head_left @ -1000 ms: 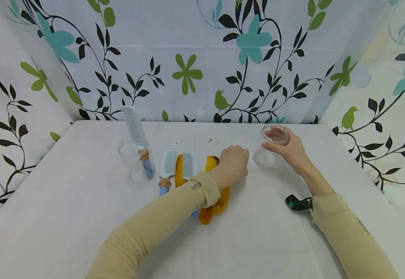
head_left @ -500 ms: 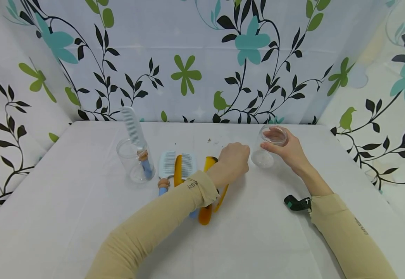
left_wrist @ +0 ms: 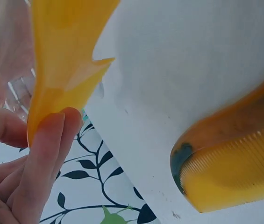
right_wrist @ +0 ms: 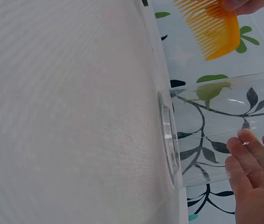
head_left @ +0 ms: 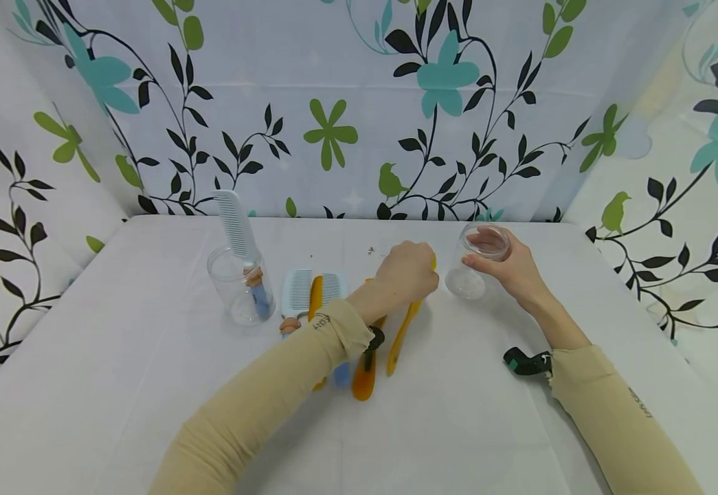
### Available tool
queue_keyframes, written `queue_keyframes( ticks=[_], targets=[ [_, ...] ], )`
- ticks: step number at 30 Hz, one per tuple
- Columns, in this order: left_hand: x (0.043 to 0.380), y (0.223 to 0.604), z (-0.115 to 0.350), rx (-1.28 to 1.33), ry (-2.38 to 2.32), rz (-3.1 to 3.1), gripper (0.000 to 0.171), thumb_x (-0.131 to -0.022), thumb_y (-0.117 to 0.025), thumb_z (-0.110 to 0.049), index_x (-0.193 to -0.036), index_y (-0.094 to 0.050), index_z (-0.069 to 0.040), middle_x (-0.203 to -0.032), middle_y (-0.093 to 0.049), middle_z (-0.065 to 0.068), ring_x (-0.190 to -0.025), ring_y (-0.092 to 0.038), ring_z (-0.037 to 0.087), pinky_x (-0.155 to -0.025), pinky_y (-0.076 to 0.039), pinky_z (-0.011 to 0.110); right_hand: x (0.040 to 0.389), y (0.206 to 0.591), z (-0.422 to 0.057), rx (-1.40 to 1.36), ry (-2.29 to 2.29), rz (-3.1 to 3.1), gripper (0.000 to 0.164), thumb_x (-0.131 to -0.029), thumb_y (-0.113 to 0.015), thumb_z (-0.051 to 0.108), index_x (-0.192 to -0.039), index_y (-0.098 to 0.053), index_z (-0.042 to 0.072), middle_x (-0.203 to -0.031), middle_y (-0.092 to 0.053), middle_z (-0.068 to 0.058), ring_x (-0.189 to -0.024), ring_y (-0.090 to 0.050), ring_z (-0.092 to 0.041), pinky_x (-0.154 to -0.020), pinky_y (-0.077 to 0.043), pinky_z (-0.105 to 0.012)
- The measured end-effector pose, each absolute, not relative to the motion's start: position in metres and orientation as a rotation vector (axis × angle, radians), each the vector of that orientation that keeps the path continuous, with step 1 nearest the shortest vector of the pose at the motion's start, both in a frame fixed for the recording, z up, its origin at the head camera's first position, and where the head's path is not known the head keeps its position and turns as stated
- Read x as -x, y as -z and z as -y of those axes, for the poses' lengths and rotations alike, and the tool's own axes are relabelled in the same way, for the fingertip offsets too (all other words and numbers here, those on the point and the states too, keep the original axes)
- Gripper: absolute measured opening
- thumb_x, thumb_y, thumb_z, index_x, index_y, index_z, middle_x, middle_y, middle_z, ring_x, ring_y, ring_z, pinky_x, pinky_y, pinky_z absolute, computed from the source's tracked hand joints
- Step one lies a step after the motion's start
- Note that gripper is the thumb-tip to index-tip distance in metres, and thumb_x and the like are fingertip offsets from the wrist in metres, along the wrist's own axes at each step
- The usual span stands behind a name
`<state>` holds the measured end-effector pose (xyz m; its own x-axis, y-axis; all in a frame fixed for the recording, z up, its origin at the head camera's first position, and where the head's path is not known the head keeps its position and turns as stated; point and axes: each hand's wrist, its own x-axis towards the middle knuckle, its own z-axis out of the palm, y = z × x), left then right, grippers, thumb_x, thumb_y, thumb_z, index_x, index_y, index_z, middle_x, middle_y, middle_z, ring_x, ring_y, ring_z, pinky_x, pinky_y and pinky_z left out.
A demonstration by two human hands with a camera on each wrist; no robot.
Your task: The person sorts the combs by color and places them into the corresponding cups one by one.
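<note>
My left hand (head_left: pixel 405 275) pinches a yellow comb (head_left: pixel 400 344) between thumb and fingers, raised off the table. In the right wrist view this comb (right_wrist: pixel 218 30) shows wide teeth; in the left wrist view its smooth yellow end (left_wrist: pixel 64 51) fills the upper left. My right hand (head_left: pixel 515 267) grips an upright clear jar (head_left: pixel 466 283) around its upper part, nothing visible inside. The comb is just left of the jar. Below my left hand, an amber comb with a dark patch (left_wrist: pixel 234 140) lies on the table, partly hidden by the wrist in the head view.
On the left, another clear jar (head_left: pixel 225 292) holds a pale blue comb (head_left: pixel 235 223) with a blue handle. Pale blue combs (head_left: pixel 297 292) and an orange comb (head_left: pixel 316 294) lie mid-table, partly under my left sleeve. A patterned curtain (head_left: pixel 334 69) stands behind the white table (head_left: pixel 148 385).
My left hand has lifted the yellow comb from beside the others and turned it, its end rising toward the jar. My right hand and the jar have stayed put.
</note>
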<state>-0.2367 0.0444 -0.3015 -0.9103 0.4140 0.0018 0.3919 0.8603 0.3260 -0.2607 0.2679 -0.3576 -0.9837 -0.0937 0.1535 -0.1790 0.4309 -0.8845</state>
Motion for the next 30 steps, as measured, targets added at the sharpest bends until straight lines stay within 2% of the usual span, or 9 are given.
queue_keyframes(
  ticks=[9, 18, 21, 26, 30],
  targets=[
    [0.238, 0.291, -0.038, -0.567, -0.74, -2.943, 0.03, -0.093, -0.06, -0.015, -0.067, -0.048, -0.01, -0.051, -0.042, -0.002, -0.041, -0.043, 0.01, -0.04, -0.034, 0.016, 0.261, 0.359, -0.269, -0.257, -1.585, 2.591, 0.072, -0.089, -0.076, 0.034, -0.147, -0.04, 0.012, -0.142, -0.057, -0.01, -0.118, -0.057, -0.007, -0.11, -0.043, -0.049],
    [0.241, 0.293, -0.036, -0.567, -0.884, -2.951, 0.033, -0.095, -0.062, -0.018, -0.064, -0.051, -0.01, -0.053, -0.042, -0.002, -0.045, -0.047, 0.01, -0.041, -0.034, 0.015, 0.263, 0.362, -0.269, -0.251, -1.593, 2.598, 0.072, -0.089, -0.075, 0.036, -0.147, -0.039, 0.013, -0.142, -0.058, -0.006, -0.121, -0.056, -0.013, -0.111, -0.043, -0.049],
    [0.243, 0.293, -0.035, -0.567, -0.909, -2.954, 0.03, -0.095, -0.063, -0.02, -0.069, -0.057, -0.009, -0.054, -0.044, -0.002, -0.046, -0.047, 0.01, -0.042, -0.034, 0.015, 0.264, 0.362, -0.268, -0.249, -1.593, 2.598, 0.072, -0.09, -0.075, 0.036, -0.148, -0.039, 0.013, -0.142, -0.058, -0.005, -0.121, -0.056, -0.013, -0.111, -0.043, -0.048],
    [0.244, 0.294, -0.033, -0.548, -1.013, -2.93, 0.019, -0.096, -0.064, -0.022, -0.091, -0.069, -0.004, -0.059, -0.054, 0.0, -0.049, -0.051, 0.012, -0.043, -0.037, 0.015, 0.265, 0.362, -0.269, -0.244, -1.595, 2.593, 0.072, -0.089, -0.075, 0.036, -0.147, -0.04, 0.013, -0.141, -0.058, -0.005, -0.121, -0.056, -0.012, -0.111, -0.043, -0.046],
    [0.246, 0.293, -0.031, -0.556, -1.149, -2.915, 0.021, -0.095, -0.064, -0.02, -0.102, -0.072, -0.002, -0.074, -0.066, 0.003, -0.055, -0.058, 0.012, -0.048, -0.044, 0.015, 0.264, 0.362, -0.269, -0.244, -1.596, 2.593, 0.072, -0.089, -0.075, 0.036, -0.148, -0.039, 0.013, -0.141, -0.058, -0.005, -0.121, -0.055, -0.012, -0.111, -0.043, -0.047]
  ],
)
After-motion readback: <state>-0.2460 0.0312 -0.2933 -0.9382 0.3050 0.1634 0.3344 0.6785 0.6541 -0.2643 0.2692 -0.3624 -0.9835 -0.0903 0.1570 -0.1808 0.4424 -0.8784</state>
